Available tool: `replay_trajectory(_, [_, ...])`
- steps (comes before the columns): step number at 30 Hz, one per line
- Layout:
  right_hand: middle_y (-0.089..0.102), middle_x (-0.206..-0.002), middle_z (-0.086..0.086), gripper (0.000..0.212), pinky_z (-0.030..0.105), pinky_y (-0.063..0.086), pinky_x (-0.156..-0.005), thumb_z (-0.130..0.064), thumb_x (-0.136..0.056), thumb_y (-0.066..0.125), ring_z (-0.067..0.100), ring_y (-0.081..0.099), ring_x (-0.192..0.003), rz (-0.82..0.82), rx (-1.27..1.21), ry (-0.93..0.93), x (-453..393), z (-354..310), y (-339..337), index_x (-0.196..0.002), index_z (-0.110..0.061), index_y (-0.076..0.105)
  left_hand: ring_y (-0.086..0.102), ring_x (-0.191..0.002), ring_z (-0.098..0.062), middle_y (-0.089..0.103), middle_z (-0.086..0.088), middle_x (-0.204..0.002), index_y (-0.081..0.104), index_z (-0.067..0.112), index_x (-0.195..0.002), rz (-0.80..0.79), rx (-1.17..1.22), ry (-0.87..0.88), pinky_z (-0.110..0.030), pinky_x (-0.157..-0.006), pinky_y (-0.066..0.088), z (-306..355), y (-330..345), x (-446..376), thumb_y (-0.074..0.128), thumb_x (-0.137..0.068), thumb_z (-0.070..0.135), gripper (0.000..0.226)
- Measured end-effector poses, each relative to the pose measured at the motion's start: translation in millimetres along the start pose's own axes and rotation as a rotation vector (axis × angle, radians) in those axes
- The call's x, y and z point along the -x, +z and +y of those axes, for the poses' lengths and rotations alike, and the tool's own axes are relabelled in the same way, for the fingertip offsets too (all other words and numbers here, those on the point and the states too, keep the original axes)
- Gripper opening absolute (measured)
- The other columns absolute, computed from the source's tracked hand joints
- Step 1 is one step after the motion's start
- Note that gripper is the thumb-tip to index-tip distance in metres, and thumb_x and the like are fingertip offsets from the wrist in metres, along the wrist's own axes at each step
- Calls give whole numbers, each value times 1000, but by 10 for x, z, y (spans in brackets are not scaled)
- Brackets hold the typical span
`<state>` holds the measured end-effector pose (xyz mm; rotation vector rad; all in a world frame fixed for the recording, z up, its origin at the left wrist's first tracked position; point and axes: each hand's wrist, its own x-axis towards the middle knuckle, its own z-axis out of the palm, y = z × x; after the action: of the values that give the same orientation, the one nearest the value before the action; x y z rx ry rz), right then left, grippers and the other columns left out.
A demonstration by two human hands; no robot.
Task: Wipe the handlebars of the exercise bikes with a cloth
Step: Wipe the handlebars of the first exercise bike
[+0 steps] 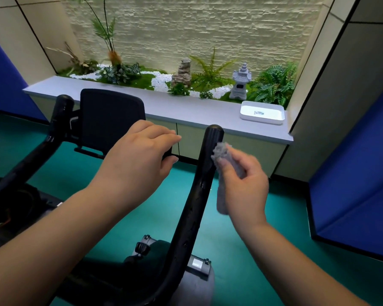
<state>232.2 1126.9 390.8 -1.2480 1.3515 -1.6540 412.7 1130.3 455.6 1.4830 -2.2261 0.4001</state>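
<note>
The right hand (241,184) is pinching a bunched grey cloth (222,171) between thumb and fingers, and the cloth's upper end is touching the right side of the near handlebar (205,164) just below its rounded tip. The rest of the cloth is hanging down past the palm. The left hand (139,160) is hovering with its fingers loosely extended and apart, gripping nothing; it is sitting in front of the black console (111,115), and whether it is touching the dark part under its thumb is not clear.

Judging by this, the wiping of the near handlebar is under way at its upper end. The next move seems to be calling for wrapping the cloth more fully round the bar and drawing it down the long curved stretch toward the frame, then crossing to the far handlebar (60,115) on the left.

The left forearm is covering the middle of the bike, so the join between the two bars is hidden. The base of the near bar is running out of view at the bottom edge. On the grey bench (186,111) behind, a white tray (262,112) is holding something too small to make out.
</note>
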Motion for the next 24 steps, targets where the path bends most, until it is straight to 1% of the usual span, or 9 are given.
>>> replay_trajectory(2, [55, -94, -4, 30, 5, 40, -80, -9, -84, 69, -8, 54, -86, -17, 97, -168, -202, -93, -2, -111, -23, 67, 57, -102, -28, 69, -3, -109, 68, 10, -115, -4, 8, 0, -37, -87, 49, 0, 2, -7, 76, -77, 17, 40])
replay_trajectory(4, [50, -95, -1, 31, 17, 46, -80, -14, -85, 70, 5, 54, -88, -70, 282, -393, -322, -148, -29, -115, -20, 68, 58, -102, -28, 69, -4, -109, 68, 10, -115, 2, 11, 6, -37, -86, 49, -3, 4, -5, 76, -77, 17, 40])
replay_trajectory(6, [51, -99, 3, 28, 28, 48, -71, -21, -87, 67, 17, 52, -85, -159, 547, -592, -343, -197, -94, -115, -21, 69, 57, -103, -28, 68, -3, -111, 67, 10, -116, 10, 18, 11, -36, -87, 48, -15, 10, 6, 75, -78, 17, 40])
replay_trajectory(10, [55, -98, 8, 21, 34, 46, -55, -25, -85, 69, 29, 51, -85, -370, 891, -825, -424, -402, -150, -105, -22, 73, 56, -109, -25, 66, -1, -118, 65, 13, -120, 1, 29, 21, -36, -91, 47, -63, 11, 12, 72, -80, 21, 41])
replay_trajectory(12, [56, -96, 7, 19, 38, 47, -55, -28, -83, 70, 31, 49, -86, -458, 990, -896, -597, -550, -90, -101, -22, 74, 56, -113, -25, 65, -2, -121, 65, 14, -120, -7, 31, 23, -40, -92, 50, -91, 8, 11, 72, -80, 25, 42])
replay_trajectory(15, [57, -98, 2, 16, 36, 43, -60, -31, -84, 69, 25, 42, -85, -597, 1123, -992, -775, -732, 30, -97, -24, 75, 54, -119, -26, 62, -3, -126, 62, 14, -124, -24, 17, 26, -43, -97, 48, -125, -2, 30, 70, -81, 30, 47])
replay_trajectory(17, [55, -99, -2, 14, 36, 43, -61, -32, -87, 64, 20, 34, -85, -740, 1236, -1008, -735, -767, 99, -97, -27, 72, 53, -121, -26, 61, -5, -129, 61, 13, -125, -28, 4, 33, -42, -100, 45, -140, -8, 47, 71, -80, 32, 50])
replay_trajectory(20, [52, -98, -7, 14, 34, 39, -59, -35, -90, 58, 18, 33, -86, -917, 1359, -1031, -651, -795, 199, -98, -31, 68, 53, -123, -27, 60, -7, -130, 60, 11, -127, -40, -13, 57, -42, -103, 42, -156, -21, 66, 74, -78, 31, 54])
replay_trajectory(24, [57, -95, -13, 16, 29, 35, -58, -42, -90, 57, 17, 39, -89, -904, 1428, -1000, -822, -938, 245, -100, -35, 67, 53, -124, -28, 59, -8, -131, 60, 9, -127, -51, -21, 80, -42, -104, 41, -191, -43, 93, 76, -76, 28, 57])
